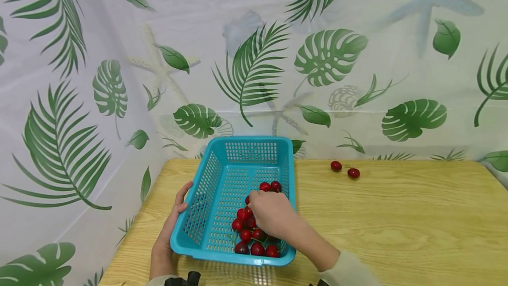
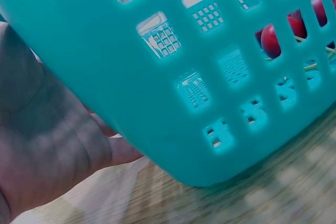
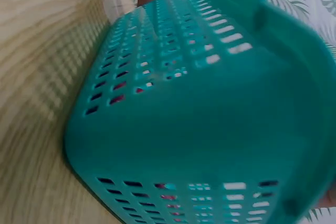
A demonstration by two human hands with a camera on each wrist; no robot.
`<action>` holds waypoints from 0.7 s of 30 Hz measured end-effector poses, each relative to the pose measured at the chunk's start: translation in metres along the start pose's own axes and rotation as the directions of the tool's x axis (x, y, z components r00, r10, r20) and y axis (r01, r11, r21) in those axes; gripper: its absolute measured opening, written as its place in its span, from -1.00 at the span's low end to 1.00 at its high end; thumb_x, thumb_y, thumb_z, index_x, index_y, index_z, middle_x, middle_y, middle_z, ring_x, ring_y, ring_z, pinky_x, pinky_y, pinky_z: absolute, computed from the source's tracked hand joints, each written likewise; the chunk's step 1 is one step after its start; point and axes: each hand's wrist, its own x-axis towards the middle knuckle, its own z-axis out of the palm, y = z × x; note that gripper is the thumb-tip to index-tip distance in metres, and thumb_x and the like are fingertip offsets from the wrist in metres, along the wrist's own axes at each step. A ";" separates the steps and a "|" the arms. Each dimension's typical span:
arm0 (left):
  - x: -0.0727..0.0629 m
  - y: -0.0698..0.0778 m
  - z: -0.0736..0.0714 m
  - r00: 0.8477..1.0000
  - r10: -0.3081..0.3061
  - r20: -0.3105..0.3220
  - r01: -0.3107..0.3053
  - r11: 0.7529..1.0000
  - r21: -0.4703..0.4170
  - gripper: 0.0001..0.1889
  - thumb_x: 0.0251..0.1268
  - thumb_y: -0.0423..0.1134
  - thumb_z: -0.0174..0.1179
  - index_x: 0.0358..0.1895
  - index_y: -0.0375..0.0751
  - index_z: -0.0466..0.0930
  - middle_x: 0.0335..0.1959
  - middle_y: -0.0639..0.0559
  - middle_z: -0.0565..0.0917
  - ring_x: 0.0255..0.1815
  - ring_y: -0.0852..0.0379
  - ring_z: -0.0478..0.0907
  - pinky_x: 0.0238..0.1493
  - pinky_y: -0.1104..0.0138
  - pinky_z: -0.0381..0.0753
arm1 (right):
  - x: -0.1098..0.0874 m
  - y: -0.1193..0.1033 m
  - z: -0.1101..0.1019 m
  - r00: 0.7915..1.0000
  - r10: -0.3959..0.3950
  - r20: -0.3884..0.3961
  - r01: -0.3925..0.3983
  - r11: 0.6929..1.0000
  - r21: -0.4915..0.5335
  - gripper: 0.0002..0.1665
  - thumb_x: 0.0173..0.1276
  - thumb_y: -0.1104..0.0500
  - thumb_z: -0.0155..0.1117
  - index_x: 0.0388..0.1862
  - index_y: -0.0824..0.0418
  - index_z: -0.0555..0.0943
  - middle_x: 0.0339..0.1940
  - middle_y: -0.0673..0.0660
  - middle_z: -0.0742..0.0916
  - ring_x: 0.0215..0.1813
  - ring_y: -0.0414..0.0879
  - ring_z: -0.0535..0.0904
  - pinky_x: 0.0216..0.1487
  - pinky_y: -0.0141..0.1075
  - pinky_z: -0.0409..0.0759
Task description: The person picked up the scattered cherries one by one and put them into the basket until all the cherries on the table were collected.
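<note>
A blue plastic basket (image 1: 287, 153) with slotted walls stands on the table, dark red cherries (image 1: 257, 249) gathered along its right side and near end. My left hand (image 1: 166, 228) rests against the basket's left outer wall, fingers reaching along it below the rim. In the left wrist view the palm (image 2: 47, 135) shows beside the basket wall, its fingertips hidden behind it. Over the right wall, my right hand (image 1: 274, 213) reaches in among the cherries with bent fingers pointing down. A cherry (image 1: 248, 200) shows right at its fingertips; I cannot tell whether they pinch one.
Two cherries (image 1: 353, 173) joined by a stem lie on the wooden table (image 1: 397, 220) right of the basket, near the back edge. A white cloth (image 1: 357, 131) with leaf prints hangs behind the table and along its left side.
</note>
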 end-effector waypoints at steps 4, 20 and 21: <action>0.000 0.000 0.000 1.000 0.002 -0.001 -0.002 1.000 -0.006 -0.40 0.42 -0.23 -0.38 0.50 0.30 0.00 0.54 -0.34 0.01 0.32 -0.09 0.30 0.14 0.24 0.49 | 0.005 -0.004 0.008 0.997 0.014 0.070 -0.013 1.000 -0.015 -0.74 0.31 0.24 0.28 -0.56 0.15 0.46 -0.72 -0.02 0.44 -0.68 -0.15 0.40 -0.70 -0.31 0.39; 0.008 -0.004 -0.007 0.986 0.127 0.109 -0.125 0.992 -0.027 -0.39 0.43 -0.29 -0.37 0.39 0.53 0.13 0.46 0.03 0.14 0.28 0.30 0.36 0.19 0.33 0.42 | 0.008 -0.005 0.019 0.920 0.154 0.361 -0.154 0.988 -0.031 -0.57 0.27 0.20 0.23 -0.80 0.06 0.41 -0.79 -0.03 0.45 -0.67 -0.15 0.38 -0.65 -0.28 0.43; 0.009 -0.005 -0.008 0.980 0.154 0.123 -0.151 0.988 -0.031 -0.38 0.43 -0.31 -0.36 0.39 0.53 0.15 0.42 0.15 0.19 0.28 0.32 0.36 0.20 0.35 0.40 | 0.008 -0.005 0.018 0.912 0.153 0.379 -0.160 0.987 -0.014 -0.55 0.29 0.19 0.22 -0.81 0.06 0.40 -0.80 -0.02 0.44 -0.69 -0.15 0.36 -0.66 -0.29 0.41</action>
